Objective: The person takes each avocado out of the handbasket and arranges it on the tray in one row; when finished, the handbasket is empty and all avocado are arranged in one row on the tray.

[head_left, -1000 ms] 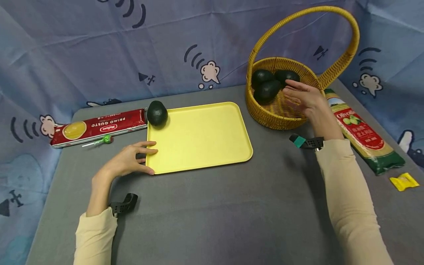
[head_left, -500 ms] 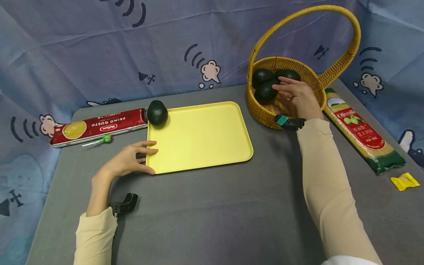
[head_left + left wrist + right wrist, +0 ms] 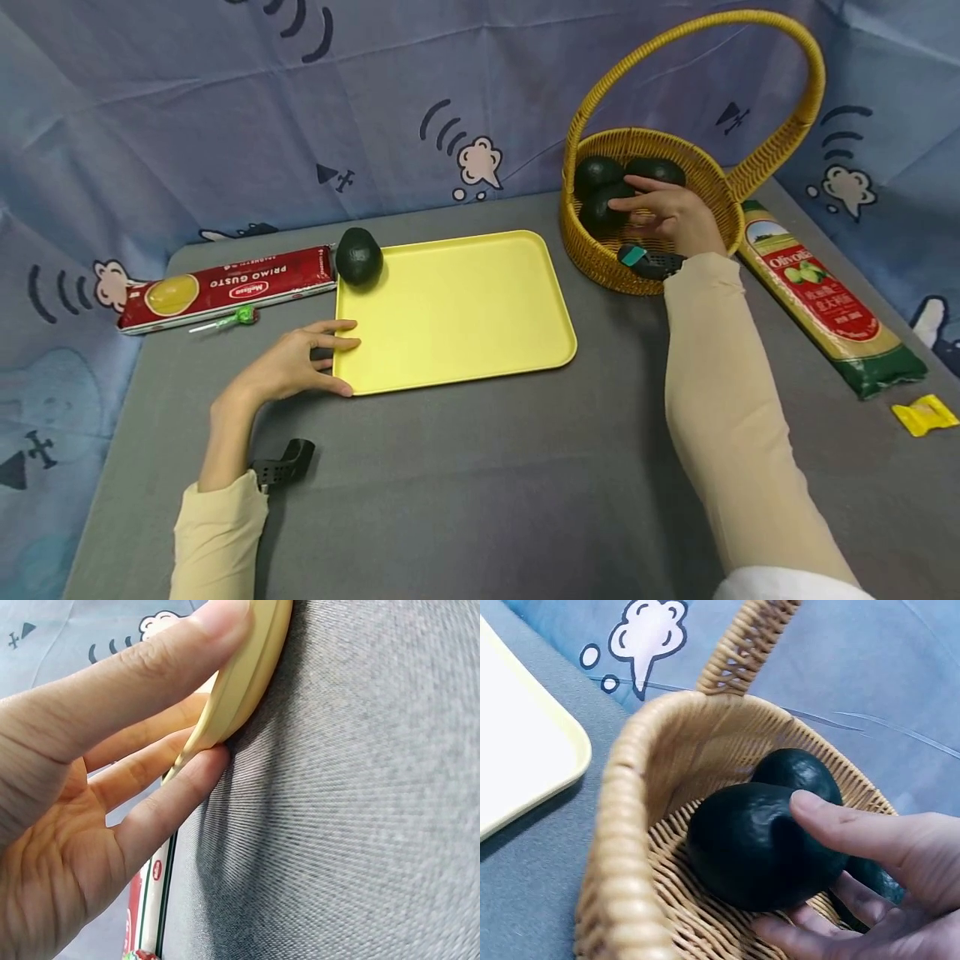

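Note:
A yellow rectangular tray point(image 3: 457, 312) lies on the table, and my left hand point(image 3: 285, 365) holds its near left corner, thumb point(image 3: 217, 619) at the rim and fingers reaching over the left edge. One dark green avocado point(image 3: 359, 257) sits on the tray's far left corner. In the wicker basket point(image 3: 600, 268) are three more avocados. My right hand point(image 3: 678, 218) is inside the basket and grips the nearest avocado point(image 3: 754, 847), its thumb on top and fingers low along the side. Behind it another avocado point(image 3: 799, 771) shows; the third is partly hidden by the hand.
The basket's tall handle point(image 3: 697, 29) arches above the right hand. A red spaghetti pack point(image 3: 225, 287) and a green lollipop point(image 3: 245, 315) lie left of the tray. Right of the basket are a pasta bag point(image 3: 832, 300) and a yellow wrapped candy point(image 3: 924, 414).
My right hand has moved left and down inside the basket, from beside the avocados onto the nearest one, and its fingers have closed around it. The left hand and tray stay put.

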Demonstrator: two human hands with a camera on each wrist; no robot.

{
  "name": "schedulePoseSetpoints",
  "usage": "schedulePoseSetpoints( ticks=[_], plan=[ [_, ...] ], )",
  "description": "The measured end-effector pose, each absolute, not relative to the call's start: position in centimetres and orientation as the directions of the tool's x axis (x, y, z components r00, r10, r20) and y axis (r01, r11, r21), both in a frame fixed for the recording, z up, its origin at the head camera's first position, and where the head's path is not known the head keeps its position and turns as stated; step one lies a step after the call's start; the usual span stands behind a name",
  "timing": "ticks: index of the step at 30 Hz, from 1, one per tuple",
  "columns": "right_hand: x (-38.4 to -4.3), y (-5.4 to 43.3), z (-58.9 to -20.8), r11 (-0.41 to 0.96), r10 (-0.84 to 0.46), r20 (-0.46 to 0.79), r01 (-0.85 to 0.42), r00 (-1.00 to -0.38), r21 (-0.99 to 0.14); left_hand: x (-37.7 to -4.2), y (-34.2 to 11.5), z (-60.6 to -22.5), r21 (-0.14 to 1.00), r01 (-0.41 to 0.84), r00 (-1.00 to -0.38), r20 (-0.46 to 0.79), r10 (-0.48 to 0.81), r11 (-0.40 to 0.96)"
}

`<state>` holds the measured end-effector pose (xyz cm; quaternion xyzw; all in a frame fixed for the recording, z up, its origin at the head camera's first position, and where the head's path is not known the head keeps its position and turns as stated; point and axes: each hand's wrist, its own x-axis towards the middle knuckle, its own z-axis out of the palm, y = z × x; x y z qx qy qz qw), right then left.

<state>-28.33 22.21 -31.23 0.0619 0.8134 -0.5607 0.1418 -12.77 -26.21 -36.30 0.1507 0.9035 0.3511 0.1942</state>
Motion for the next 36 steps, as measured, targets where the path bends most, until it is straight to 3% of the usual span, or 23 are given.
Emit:
schedulePoseSetpoints(
  ticks=[2,4,10,13,19,23,36],
  plan=[
    [-29.6,21.9,-31.2,0.274,-0.013,-0.473,0.452,-0.881,-0.849,-12.8,-26.2,-36.3,0.694,0.133,-0.878,-0.25,0.409,0.708],
    [-30.5,21.6,-31.3,0.2,0.0,-0.555,0.544,-0.832,-0.815,-12.8,-26.2,-36.4,0.693,0.129,-0.877,-0.254,0.408,0.709],
    [-31.3,21.7,-31.5,0.138,-0.038,-0.601,0.592,-0.798,-0.794,-12.8,-26.3,-36.4,0.704,0.117,-0.877,-0.257,0.405,0.7],
    [-31.7,22.1,-31.5,0.133,-0.129,-0.621,0.607,-0.774,-0.784,-12.8,-26.2,-36.3,0.706,0.127,-0.877,-0.248,0.412,0.696],
    [-32.0,23.5,-31.4,0.343,-0.34,-0.605,0.505,-0.72,-0.792,-12.9,-26.3,-36.4,0.692,0.142,-0.877,-0.244,0.414,0.708],
    [-32.0,23.9,-31.6,0.435,-0.37,-0.567,0.402,-0.736,-0.806,-13.0,-26.4,-36.6,0.69,0.142,-0.878,-0.243,0.413,0.709],
    [-31.6,24.6,-32.1,0.373,-0.392,-0.524,0.39,-0.756,-0.842,-13.0,-26.4,-36.7,0.687,0.13,-0.879,-0.254,0.404,0.715]
  ],
)
